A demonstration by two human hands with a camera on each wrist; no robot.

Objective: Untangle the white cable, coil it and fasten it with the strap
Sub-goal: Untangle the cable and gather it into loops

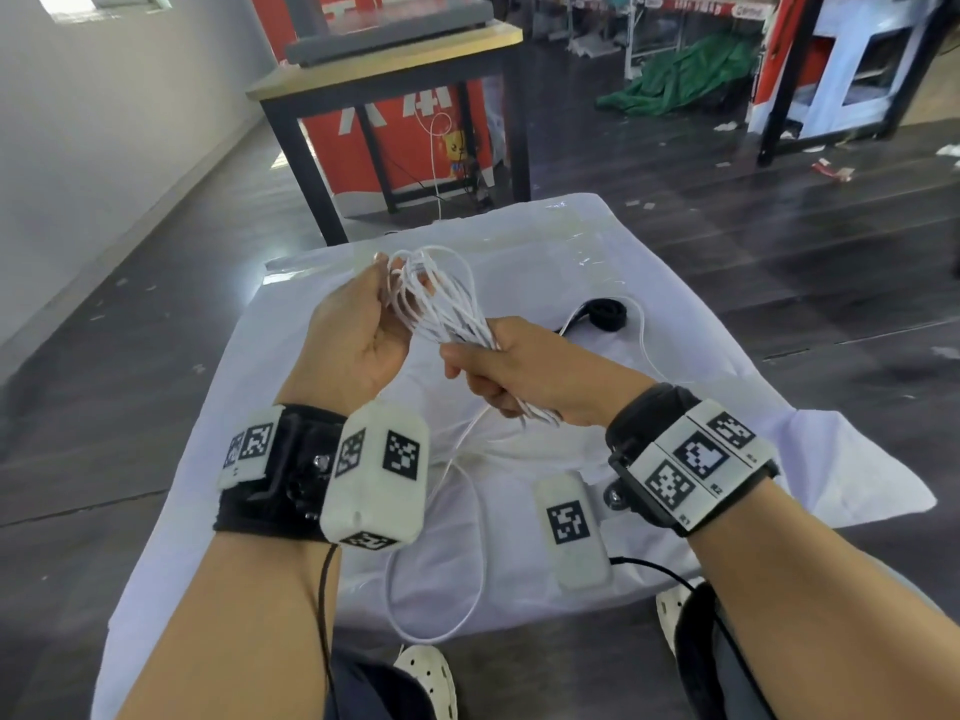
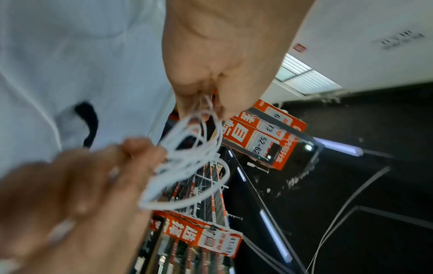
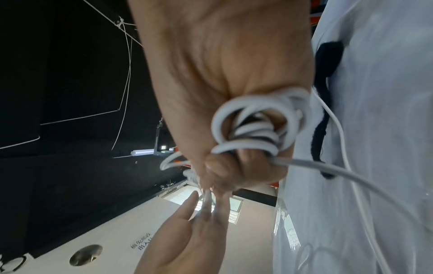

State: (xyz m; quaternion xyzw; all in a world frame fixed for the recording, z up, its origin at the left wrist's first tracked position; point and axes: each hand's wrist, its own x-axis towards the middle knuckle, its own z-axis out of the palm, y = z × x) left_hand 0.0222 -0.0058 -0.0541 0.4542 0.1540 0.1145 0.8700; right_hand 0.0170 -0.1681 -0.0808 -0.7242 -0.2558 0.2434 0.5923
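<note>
The white cable [image 1: 441, 304] is gathered into a long bundle of loops held above the white-clothed table [image 1: 701, 366]. My left hand [image 1: 363, 324] pinches the far end of the loops between thumb and fingers. My right hand [image 1: 519, 366] grips the near end in a fist. The left wrist view shows the loops [image 2: 187, 163] between my left hand [image 2: 222, 64] and my right hand [image 2: 82, 185]. Coils [image 3: 253, 129] bulge from my right fist [image 3: 211, 74]. A loose tail [image 1: 480, 563] hangs over the table's front. The black strap [image 1: 605, 314] lies on the cloth beyond my right hand.
A wooden table with black legs [image 1: 389, 70] stands behind the cloth, with a red sign [image 1: 415, 148] under it. A green sheet [image 1: 685, 80] lies on the dark floor at the back right, next to a white and blue cabinet [image 1: 857, 70].
</note>
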